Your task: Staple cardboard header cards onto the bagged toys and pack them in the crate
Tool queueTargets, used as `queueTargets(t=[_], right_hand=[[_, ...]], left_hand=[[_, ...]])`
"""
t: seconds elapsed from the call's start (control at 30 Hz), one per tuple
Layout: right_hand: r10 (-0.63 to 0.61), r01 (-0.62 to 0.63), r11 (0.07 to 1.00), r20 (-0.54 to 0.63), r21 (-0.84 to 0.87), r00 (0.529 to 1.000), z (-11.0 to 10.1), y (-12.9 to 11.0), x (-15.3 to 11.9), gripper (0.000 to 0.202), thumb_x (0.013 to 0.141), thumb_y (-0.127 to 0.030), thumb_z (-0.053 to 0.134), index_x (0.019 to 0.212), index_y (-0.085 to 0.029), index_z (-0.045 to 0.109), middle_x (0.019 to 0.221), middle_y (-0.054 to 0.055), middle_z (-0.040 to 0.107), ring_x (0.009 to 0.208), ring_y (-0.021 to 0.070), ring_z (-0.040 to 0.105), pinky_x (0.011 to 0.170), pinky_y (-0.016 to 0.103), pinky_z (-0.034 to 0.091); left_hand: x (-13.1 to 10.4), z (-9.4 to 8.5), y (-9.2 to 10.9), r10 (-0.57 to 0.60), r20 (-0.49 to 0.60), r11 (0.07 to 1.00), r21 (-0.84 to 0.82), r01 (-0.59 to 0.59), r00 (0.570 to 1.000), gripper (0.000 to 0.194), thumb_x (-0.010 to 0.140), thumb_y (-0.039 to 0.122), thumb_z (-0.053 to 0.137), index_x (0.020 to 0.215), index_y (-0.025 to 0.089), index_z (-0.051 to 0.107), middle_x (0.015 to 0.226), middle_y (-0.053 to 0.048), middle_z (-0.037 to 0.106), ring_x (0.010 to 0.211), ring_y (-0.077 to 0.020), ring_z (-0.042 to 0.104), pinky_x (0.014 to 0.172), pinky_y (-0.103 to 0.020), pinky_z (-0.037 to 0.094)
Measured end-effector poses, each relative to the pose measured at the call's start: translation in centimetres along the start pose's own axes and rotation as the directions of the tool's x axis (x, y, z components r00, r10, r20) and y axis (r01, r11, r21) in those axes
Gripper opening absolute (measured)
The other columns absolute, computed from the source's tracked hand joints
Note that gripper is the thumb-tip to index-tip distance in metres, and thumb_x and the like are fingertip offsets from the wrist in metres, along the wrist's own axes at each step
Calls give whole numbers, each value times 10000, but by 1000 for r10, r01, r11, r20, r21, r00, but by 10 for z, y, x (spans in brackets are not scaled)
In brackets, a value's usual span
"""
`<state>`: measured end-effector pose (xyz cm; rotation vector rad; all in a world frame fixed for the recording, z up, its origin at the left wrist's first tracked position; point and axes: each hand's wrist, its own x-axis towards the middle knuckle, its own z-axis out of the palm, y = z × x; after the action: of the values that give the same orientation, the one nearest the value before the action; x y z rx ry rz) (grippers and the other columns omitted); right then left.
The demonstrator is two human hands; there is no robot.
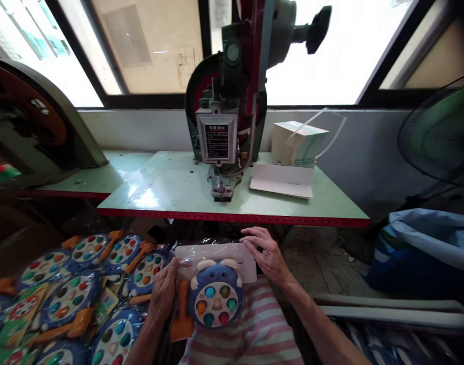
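A blue animal-shaped toy (218,276) with coloured round domes lies in a clear plastic bag over my lap. An orange toy hammer (183,312) is beside it in the same bag. Behind the toy's head, a white card (212,252) spans the bag's upper part. My left hand (164,286) is closed on the bag's left edge, thumb on top. At the card's upper right corner, my right hand (265,253) has its fingers bent over the edge; the exact grip is partly hidden.
Ahead, a green machine (218,137) stands on a pale green table (174,177) with a red edge. A stack of cards (300,142) and a folded white card (281,181) sit to its right. Several bagged toys (72,299) lie at left; a fan (440,132) and blue sack (418,258) at right.
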<state>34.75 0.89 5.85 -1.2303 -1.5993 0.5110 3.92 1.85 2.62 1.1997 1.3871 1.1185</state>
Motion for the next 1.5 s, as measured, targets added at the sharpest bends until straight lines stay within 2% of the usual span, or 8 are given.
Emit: queueTargets(t=[0.27, 0.53, 0.87, 1.03, 1.2, 1.3, 1.43, 1.5], right_hand=[[76, -71, 997, -200, 32, 977, 45, -22, -8, 294, 1030, -406, 490, 939, -236, 713, 953, 85, 737, 914, 244, 655, 872, 392, 545], [326, -312, 945, -326, 97, 887, 69, -16, 1, 410, 1025, -542, 427, 865, -220, 626, 610, 1, 619, 544, 180, 577, 566, 277, 449], [149, -223, 960, -361, -170, 921, 75, 3, 3, 426, 1045, -486, 383, 960, -190, 678, 855, 126, 761, 729, 249, 704, 663, 309, 465], [132, -157, 986, -293, -62, 947, 64, 4, 9, 378, 1037, -486, 451, 932, -213, 690, 845, 71, 731, 775, 215, 678, 738, 295, 489], [138, -99, 983, -269, 153, 953, 50, 4, 20, 337, 973, -498, 586, 848, -215, 719, 1233, 108, 674, 1192, 274, 590, 999, 355, 462], [263, -215, 935, -142, 284, 954, 46, 6, 21, 368, 941, -543, 617, 833, -207, 725, 1077, 88, 731, 1018, 264, 652, 850, 327, 507], [341, -293, 911, -131, 292, 931, 45, 6, 16, 406, 912, -584, 638, 841, -197, 737, 827, 44, 723, 795, 223, 633, 708, 295, 477], [346, -295, 911, -143, 289, 927, 46, 6, 14, 413, 906, -592, 643, 845, -196, 741, 832, 43, 721, 793, 221, 625, 703, 291, 469]], left_hand=[[6, -8, 21, 290, -99, 932, 254, -257, 952, 487, 940, 608, 544, 876, 186, 778, 938, -64, 765, 888, -236, 673, 771, -271, 527], [10, -2, 20, 145, -200, 989, 60, -136, 969, 603, 925, 684, 520, 862, 147, 786, 944, -95, 777, 897, -255, 686, 748, -287, 538], [11, -4, 15, 160, -261, 987, 50, -153, 952, 557, 928, 639, 568, 923, 132, 797, 911, -84, 780, 855, -244, 684, 704, -280, 533], [20, -16, 15, 211, -185, 977, 82, -199, 960, 503, 904, 618, 611, 986, 161, 804, 1061, -98, 775, 1020, -289, 675, 819, -317, 538], [26, -32, 32, 247, -30, 969, 35, -246, 969, 343, 898, 479, 685, 1102, 220, 778, 1120, -66, 749, 1008, -238, 673, 774, -258, 530], [26, -33, 42, 195, 40, 979, -66, -192, 980, 439, 885, 440, 710, 1274, 237, 690, 943, -39, 735, 779, -176, 667, 615, -220, 506], [27, -23, 40, 144, -17, 943, -302, -142, 989, 821, 804, 409, 806, 1522, 315, 418, 1136, -56, 727, 886, -210, 713, 726, -289, 581], [28, -19, 32, 36, -60, 932, -358, -56, 998, 773, 747, 447, 850, 1421, 246, 527, 1082, -69, 741, 832, -212, 722, 699, -297, 595]])
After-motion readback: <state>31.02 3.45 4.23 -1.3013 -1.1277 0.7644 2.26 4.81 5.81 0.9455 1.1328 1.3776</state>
